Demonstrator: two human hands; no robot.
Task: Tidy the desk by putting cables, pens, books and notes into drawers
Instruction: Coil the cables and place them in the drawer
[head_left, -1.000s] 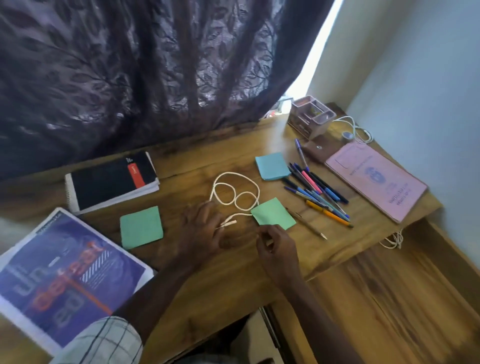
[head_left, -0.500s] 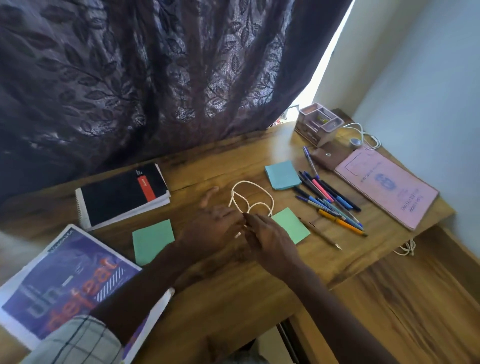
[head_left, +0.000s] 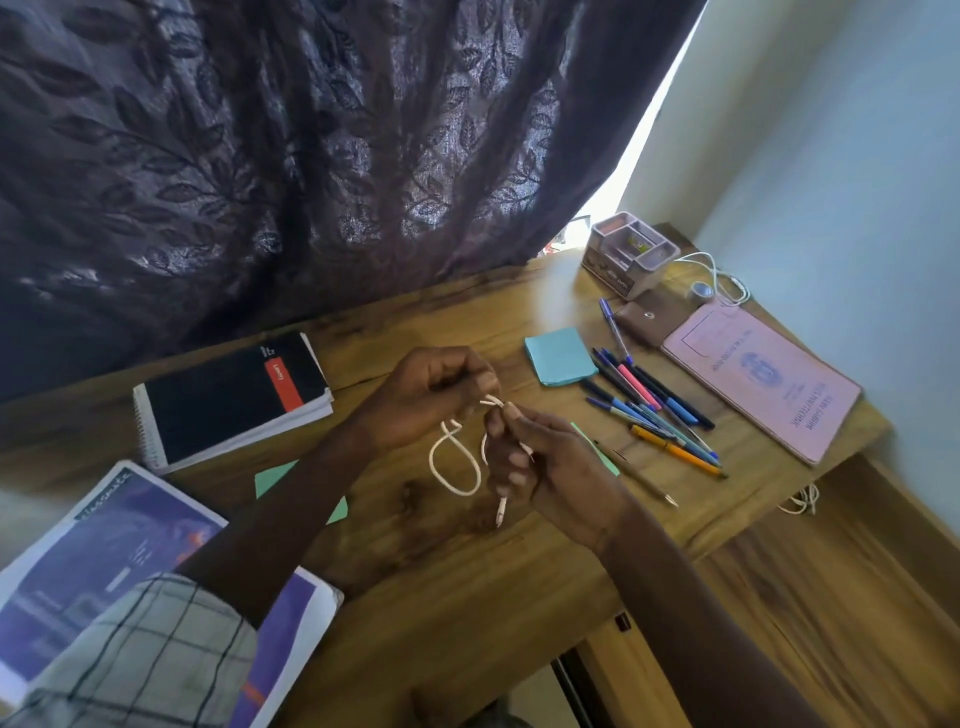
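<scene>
While hovering just above the middle of the wooden desk (head_left: 467, 597), pinching the white cable (head_left: 454, 473) with both hands. On the left hand (head_left: 431, 395), fingers curled in, thumb and fingertips nipping the cable up top. Right beside it, the right hand (head_left: 550, 467), thumb and forefinger pinching the same stretch, other fingers loosely curled. Loose loop dangling below the left hand, plug end hanging past the right palm; can't tell whether touching the wood. Off to the right, a pile of pens (head_left: 654, 410) between a blue sticky pad (head_left: 561, 356) and a pink booklet (head_left: 763, 374). Over on the left, a black spiral notebook (head_left: 234, 395) and a magazine (head_left: 104, 545), plus a green note (head_left: 270, 478) half hidden under the left forearm and a second green note (head_left: 602, 457) peeking out behind the right hand.
</scene>
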